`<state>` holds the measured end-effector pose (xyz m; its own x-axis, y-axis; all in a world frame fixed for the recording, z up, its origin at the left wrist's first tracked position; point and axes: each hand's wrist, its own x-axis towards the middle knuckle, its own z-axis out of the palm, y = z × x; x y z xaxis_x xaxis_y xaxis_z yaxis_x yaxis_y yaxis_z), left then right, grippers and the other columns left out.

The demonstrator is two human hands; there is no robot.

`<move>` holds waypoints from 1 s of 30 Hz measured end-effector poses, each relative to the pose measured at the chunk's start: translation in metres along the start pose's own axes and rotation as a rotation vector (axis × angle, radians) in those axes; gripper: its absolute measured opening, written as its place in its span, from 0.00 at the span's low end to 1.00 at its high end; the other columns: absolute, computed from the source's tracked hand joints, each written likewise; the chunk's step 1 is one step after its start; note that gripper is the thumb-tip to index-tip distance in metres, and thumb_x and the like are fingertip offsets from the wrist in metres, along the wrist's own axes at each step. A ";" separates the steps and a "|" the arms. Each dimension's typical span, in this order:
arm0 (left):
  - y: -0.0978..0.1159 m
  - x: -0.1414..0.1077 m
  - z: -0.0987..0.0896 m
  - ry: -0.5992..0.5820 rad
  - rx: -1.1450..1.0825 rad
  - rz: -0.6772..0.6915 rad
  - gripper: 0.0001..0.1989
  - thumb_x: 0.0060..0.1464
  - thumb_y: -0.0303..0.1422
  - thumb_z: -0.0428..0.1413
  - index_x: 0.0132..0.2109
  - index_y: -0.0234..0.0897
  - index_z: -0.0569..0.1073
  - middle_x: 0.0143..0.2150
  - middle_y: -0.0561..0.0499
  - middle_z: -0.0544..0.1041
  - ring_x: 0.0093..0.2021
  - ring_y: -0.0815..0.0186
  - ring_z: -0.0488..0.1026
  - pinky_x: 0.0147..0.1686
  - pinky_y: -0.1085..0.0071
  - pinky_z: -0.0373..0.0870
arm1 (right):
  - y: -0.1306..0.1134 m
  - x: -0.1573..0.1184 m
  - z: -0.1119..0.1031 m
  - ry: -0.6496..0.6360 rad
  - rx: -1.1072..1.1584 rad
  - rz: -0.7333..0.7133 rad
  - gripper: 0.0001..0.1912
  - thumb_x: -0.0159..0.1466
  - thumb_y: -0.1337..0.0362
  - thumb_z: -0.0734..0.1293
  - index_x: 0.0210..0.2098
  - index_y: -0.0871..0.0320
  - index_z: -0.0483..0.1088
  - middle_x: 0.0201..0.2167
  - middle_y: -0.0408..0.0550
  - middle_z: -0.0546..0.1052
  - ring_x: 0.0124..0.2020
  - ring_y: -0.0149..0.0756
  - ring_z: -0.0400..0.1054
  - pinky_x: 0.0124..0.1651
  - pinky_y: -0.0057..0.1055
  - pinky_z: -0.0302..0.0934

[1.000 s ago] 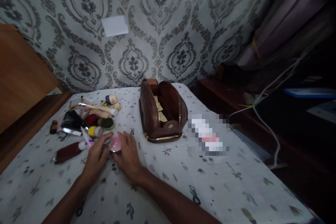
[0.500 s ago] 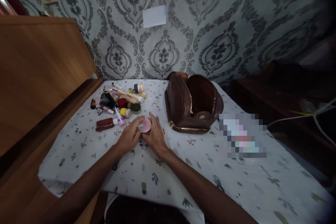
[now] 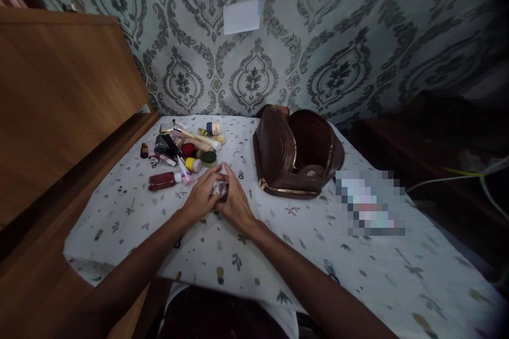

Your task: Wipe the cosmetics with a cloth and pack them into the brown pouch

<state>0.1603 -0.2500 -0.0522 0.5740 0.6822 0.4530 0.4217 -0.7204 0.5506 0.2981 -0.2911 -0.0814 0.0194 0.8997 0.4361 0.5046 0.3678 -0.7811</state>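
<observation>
Between my two hands is a small round container (image 3: 221, 189), with a clear-looking upper part and a dark lower side; fingers cover much of it. My left hand (image 3: 202, 197) wraps its fingers over the container's left and top. From the other side my right hand (image 3: 236, 202) grips it between thumb and fingers. Just left of my hands lie a bottle of dark red liquid (image 3: 162, 181) with a white cap, a pink-and-white tube (image 3: 185, 172) and a yellow-and-pink jar (image 3: 193, 164).
Several cosmetics crowd the back left, among them a green-lidded jar (image 3: 209, 158), a long brush (image 3: 194, 135) and a cream jar with a blue band (image 3: 213, 128). An unzipped brown bag (image 3: 274, 153) stands right of centre. Farther right lies a blurred-out flat item (image 3: 368, 201).
The container has turned in my hands: its pink round face no longer shows, and my left fingers now reach farther over it. The whole view has shifted slightly.
</observation>
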 end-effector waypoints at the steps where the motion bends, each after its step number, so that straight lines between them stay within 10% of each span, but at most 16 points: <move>1: -0.001 0.001 -0.001 0.018 0.014 -0.037 0.09 0.62 0.31 0.48 0.47 0.36 0.70 0.64 0.39 0.67 0.65 0.55 0.63 0.63 0.54 0.61 | -0.001 0.000 0.000 -0.002 0.007 -0.002 0.49 0.54 0.69 0.68 0.71 0.60 0.43 0.62 0.60 0.66 0.61 0.48 0.63 0.63 0.48 0.59; 7: -0.008 0.000 -0.001 0.101 0.022 -0.144 0.14 0.66 0.34 0.44 0.51 0.35 0.70 0.50 0.42 0.76 0.54 0.57 0.72 0.56 0.57 0.67 | -0.004 0.000 -0.002 0.009 0.028 0.017 0.51 0.52 0.68 0.71 0.70 0.62 0.45 0.57 0.58 0.71 0.57 0.47 0.65 0.61 0.47 0.61; 19: 0.006 -0.011 0.009 0.017 0.022 -0.032 0.24 0.66 0.35 0.44 0.66 0.35 0.58 0.67 0.37 0.64 0.68 0.56 0.60 0.66 0.53 0.57 | -0.003 -0.002 -0.010 0.144 -0.039 0.119 0.47 0.52 0.67 0.68 0.69 0.62 0.48 0.54 0.57 0.72 0.55 0.47 0.66 0.59 0.49 0.63; 30: 0.011 -0.011 0.011 -0.009 0.154 0.041 0.31 0.60 0.30 0.47 0.69 0.34 0.52 0.66 0.35 0.64 0.66 0.51 0.62 0.63 0.46 0.59 | -0.010 -0.009 -0.011 0.003 -0.159 -0.100 0.50 0.56 0.72 0.64 0.73 0.61 0.37 0.59 0.59 0.68 0.57 0.46 0.63 0.59 0.46 0.63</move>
<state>0.1667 -0.2666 -0.0592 0.5990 0.6513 0.4659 0.5001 -0.7586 0.4176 0.3020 -0.3050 -0.0725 -0.0352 0.8596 0.5097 0.6342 0.4134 -0.6534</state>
